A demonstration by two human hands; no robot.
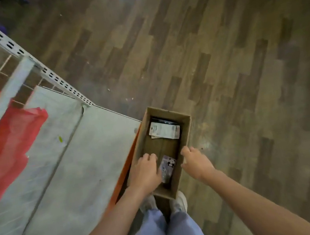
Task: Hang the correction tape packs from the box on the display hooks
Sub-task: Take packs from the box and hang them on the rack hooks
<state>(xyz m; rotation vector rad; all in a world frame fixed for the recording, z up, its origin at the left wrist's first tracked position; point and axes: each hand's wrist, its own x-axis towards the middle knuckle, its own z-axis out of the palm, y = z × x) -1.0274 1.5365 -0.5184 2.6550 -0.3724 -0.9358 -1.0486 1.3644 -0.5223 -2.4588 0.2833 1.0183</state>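
Both hands are reaching down to the open brown cardboard box (187, 130), which is sitting on the wood-pattern floor (223, 67) against the grey shelf base (59, 182). I am watching the left hand (145, 172) curling its fingers over the left wall beside a purple-printed correction tape pack (167, 167), while the right hand (196, 162) is gripping the right wall. More white-carded packs (165, 132) are lying at the far end inside.

box (189, 130) on floor (223, 67) right of shelf (59, 182), packs (164, 130) inside
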